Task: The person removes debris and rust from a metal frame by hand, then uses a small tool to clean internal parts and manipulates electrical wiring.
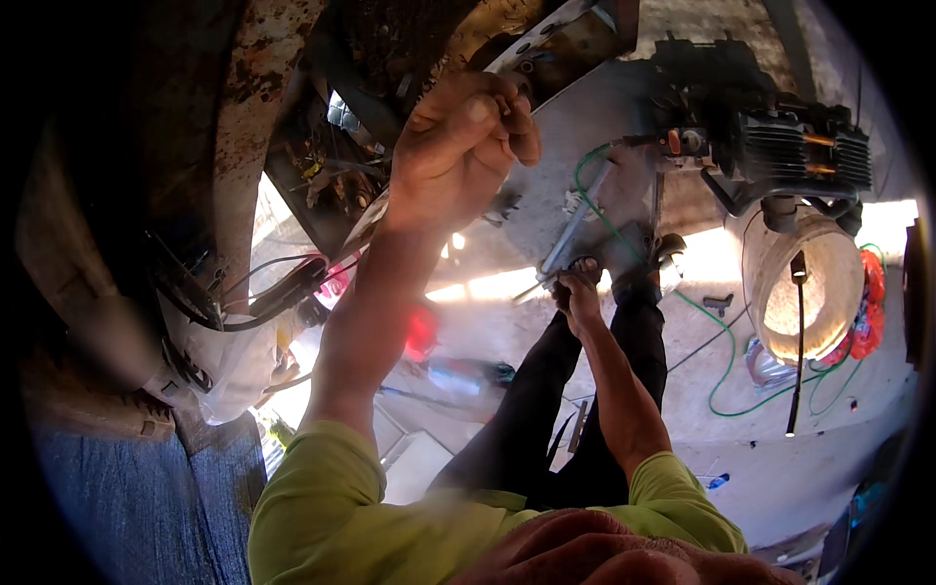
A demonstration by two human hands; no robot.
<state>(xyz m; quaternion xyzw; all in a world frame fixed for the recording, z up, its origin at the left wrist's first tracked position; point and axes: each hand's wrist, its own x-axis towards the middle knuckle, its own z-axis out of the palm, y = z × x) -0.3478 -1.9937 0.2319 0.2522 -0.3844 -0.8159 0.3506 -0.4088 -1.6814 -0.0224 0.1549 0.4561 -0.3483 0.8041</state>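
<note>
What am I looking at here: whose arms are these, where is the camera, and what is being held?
This is one picture from a wide fisheye camera worn on a person's head, looking down, so straight edges bend near the rim. There is no machine arm: the two forearms in green sleeves are the wearer's own. The left hand is raised and closed against the rusty metal frame with its tangle of cables; what it pinches is too small to tell. The right hand reaches lower and grips a long silvery metal tool. On the concrete floor lie a green cable and a finned engine. The dark trousers are the wearer's legs.
</note>
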